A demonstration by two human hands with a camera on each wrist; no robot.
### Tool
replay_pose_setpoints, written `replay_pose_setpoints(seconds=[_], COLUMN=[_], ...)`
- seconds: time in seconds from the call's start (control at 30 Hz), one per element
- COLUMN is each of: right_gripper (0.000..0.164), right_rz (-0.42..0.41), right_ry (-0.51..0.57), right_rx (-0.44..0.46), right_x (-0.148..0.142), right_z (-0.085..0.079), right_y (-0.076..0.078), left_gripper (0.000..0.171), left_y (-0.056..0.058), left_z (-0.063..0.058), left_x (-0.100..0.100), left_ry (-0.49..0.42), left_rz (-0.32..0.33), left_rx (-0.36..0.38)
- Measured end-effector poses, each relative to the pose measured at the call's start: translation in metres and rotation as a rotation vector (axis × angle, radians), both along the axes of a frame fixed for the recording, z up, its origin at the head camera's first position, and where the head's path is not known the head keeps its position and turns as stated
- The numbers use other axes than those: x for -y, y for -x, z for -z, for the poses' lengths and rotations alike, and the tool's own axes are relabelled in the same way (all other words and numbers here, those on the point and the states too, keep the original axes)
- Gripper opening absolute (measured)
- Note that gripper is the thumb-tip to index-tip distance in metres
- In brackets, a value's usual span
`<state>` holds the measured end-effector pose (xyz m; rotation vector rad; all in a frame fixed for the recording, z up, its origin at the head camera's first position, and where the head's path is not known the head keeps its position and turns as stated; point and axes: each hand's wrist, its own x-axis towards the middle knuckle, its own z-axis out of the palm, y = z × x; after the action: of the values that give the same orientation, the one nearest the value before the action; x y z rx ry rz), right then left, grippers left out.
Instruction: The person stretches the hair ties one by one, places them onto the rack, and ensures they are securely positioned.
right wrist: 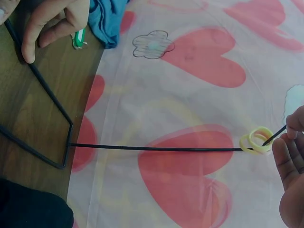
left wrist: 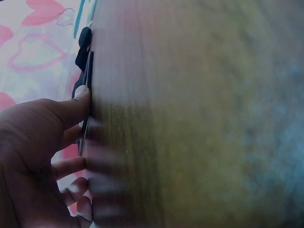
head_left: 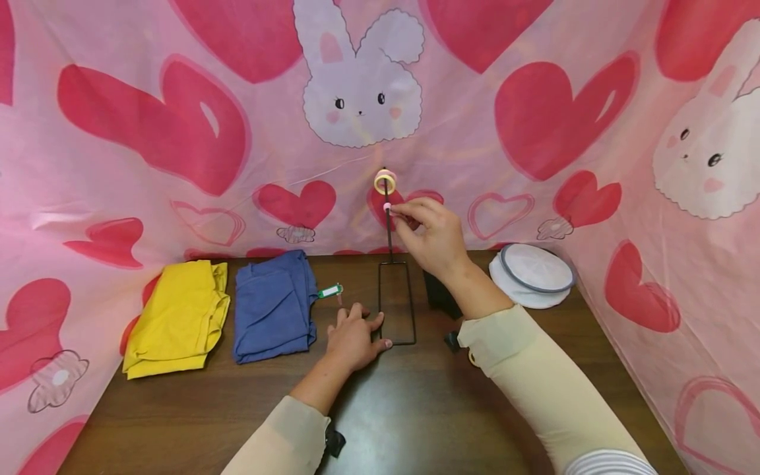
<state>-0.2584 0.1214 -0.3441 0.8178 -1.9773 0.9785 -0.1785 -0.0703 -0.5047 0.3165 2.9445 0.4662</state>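
Note:
A black wire stand (head_left: 389, 237) has a rectangular base lying on the table and a thin upright rod. Yellow and pink rings (head_left: 384, 183) hang near its top, and the right wrist view shows yellow rings (right wrist: 256, 139) around the wire. My right hand (head_left: 436, 236) pinches the front end of the stand's upper arm, where a small pink piece (head_left: 387, 206) shows at the fingertips. With fingers spread, my left hand (head_left: 351, 336) rests at the base's left side, thumb on the base wire. The left wrist view shows this thumb on the frame (left wrist: 86, 76) edge-on.
Folded yellow cloth (head_left: 178, 320) and folded blue cloth (head_left: 274, 307) lie to the left, with a green tag (head_left: 330, 291) beside the blue one. A dark object (head_left: 441, 293) sits partly behind my right forearm. White round fabric item (head_left: 534, 270) lies at right. A patterned curtain (head_left: 463, 132) stands behind.

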Motion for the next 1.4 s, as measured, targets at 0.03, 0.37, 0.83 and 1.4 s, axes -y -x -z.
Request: replay_pose_setpoints(seconds=[0.03, 0.37, 0.83, 1.4], right_gripper=[0.017, 0.018, 0.018, 0.033], right_rz=[0.004, 0.03, 0.111, 0.095], right_ry=[0.004, 0.072, 0.161, 0.157], right_rx=[0.003, 0.089, 0.126, 0.126], right_x=[0.0, 0.006, 0.017, 0.006], right_z=[0.0, -0.001, 0.001, 0.012], right_y=[0.001, 0.016, 0.035, 0.03], left_gripper=[0.065, 0.066, 0.066, 0.066], left_y=[0.0, -0.002, -0.001, -0.002], left_z=[0.0, -0.001, -0.001, -0.004], left_x=[0.0, -0.001, 0.0, -0.002], left_ry=[0.001, 0.003, 0.002, -0.006], left_rz=[0.0, 0.0, 0.002, -0.005], left_rx=[0.0, -0.001, 0.001, 0.021])
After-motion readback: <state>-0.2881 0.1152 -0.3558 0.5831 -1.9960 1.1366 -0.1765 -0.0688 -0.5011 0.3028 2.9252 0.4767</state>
